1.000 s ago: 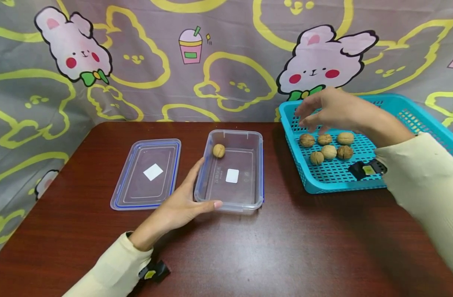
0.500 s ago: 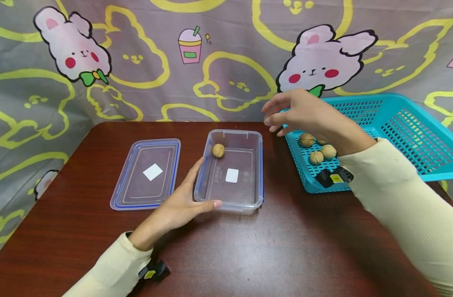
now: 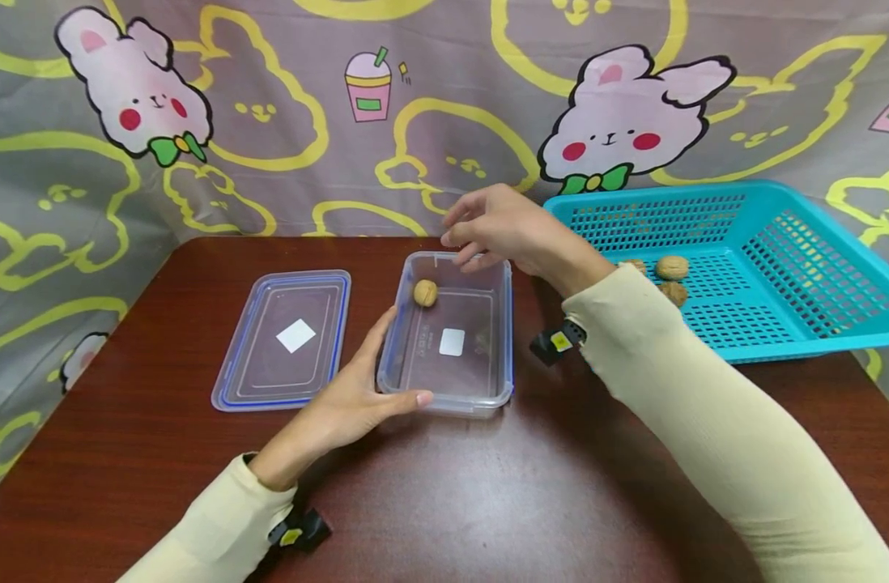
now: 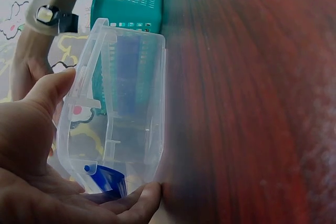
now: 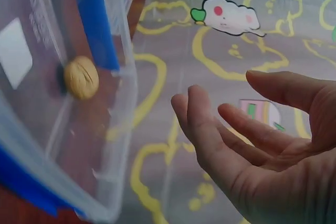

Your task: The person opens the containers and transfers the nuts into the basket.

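Note:
A clear plastic food container (image 3: 466, 401) stands uncovered on the table with one walnut (image 3: 426, 293) in its far left corner. My left hand (image 3: 346, 409) grips its near left corner, thumb at the front rim and fingers along the left side; the left wrist view shows the thumb by the container's edge (image 4: 86, 98). Over the container's far right rim hovers my right hand (image 3: 499, 231), fingers loosely bent. The right wrist view shows nothing between its fingers and thumb, and the walnut (image 5: 81, 78) lies apart from them inside the container.
Left of the container lies its clear lid (image 3: 262, 356) with a blue seal and white sticker. A turquoise basket (image 3: 750, 231) stands at the back right, holding walnuts (image 3: 672, 267) partly hidden by the right sleeve (image 3: 656, 324). A patterned curtain (image 3: 270, 48) hangs behind the table.
My right hand has moved left, from over the basket to above the container's far right rim. The left hand keeps its hold on the container, and the walnut inside stays put.

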A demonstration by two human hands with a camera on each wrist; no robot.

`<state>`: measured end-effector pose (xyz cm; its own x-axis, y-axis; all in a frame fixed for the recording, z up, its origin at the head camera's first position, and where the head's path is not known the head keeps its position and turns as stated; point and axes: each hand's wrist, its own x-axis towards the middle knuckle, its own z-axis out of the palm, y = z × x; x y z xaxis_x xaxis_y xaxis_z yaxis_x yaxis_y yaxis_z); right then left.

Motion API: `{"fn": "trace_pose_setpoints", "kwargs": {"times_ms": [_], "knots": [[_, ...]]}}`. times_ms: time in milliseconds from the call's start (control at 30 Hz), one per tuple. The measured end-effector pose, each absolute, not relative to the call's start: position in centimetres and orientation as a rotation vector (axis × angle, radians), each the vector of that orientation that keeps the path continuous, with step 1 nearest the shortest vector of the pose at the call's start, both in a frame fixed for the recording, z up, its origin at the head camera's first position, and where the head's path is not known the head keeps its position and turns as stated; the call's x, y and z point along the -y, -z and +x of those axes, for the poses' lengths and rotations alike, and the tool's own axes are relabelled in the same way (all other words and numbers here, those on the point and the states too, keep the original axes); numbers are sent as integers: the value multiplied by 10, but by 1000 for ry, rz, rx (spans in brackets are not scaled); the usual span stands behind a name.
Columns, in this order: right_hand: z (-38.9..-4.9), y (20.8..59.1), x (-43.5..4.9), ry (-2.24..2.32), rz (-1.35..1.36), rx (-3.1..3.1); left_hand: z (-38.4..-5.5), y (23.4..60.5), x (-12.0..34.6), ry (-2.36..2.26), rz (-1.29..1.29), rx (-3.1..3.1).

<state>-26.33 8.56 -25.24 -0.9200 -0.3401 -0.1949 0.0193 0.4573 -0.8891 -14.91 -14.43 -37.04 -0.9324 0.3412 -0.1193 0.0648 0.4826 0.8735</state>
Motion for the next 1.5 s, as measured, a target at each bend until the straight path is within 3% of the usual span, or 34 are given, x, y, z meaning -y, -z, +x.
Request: {"fn": "trace_pose_setpoints", "kwargs": {"times_ms": [533,967,1500], "knots": [[-280,301,-50,1746,156,-2016,-149,371,145,-1394,358,-2474],[-283,312,-45,1548,170,-2064,-150,371,146,-1393,351,-2459],[-289,329,-36,1664,275,-1841,-149,370,146,-1369,344,-2468]]}}
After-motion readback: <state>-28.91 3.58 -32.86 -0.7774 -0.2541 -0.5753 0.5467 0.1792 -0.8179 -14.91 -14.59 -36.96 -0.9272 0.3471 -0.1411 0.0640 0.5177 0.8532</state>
